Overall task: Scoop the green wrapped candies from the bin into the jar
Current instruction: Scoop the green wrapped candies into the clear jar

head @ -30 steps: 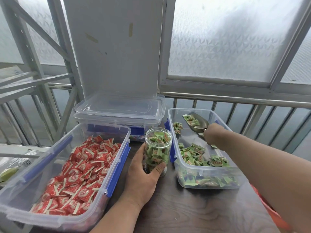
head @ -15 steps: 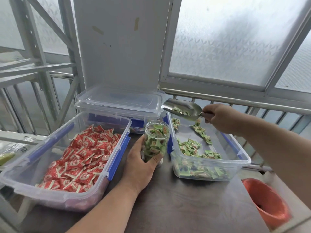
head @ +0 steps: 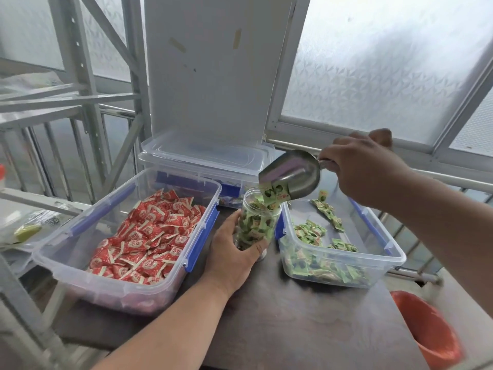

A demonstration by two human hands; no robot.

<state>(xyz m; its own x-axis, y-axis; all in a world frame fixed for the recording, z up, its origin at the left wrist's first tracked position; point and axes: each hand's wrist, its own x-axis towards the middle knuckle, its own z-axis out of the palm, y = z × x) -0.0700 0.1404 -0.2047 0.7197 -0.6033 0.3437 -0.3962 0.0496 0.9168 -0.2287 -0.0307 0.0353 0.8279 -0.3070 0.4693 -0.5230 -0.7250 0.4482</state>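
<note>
A clear plastic jar (head: 257,222), nearly full of green wrapped candies, stands on the dark table between two bins. My left hand (head: 234,252) grips its lower part. My right hand (head: 365,166) holds the handle of a metal scoop (head: 290,174), tilted mouth-down over the jar. Green candies (head: 274,194) slide from the scoop into the jar's mouth. The clear bin (head: 392,252) on the right holds more green candies (head: 312,232), mostly along its near side.
A clear bin (head: 53,249) of red wrapped candies sits at the left. Stacked lidded containers (head: 205,153) and a white board stand behind. An orange bucket (head: 426,335) is on the floor at the lower right. A railing and window frame close the back.
My right hand lifted the loaded scoop out of the green bin, carried it left and tipped it over the jar. Candies now pour out. My left hand kept holding the jar.
</note>
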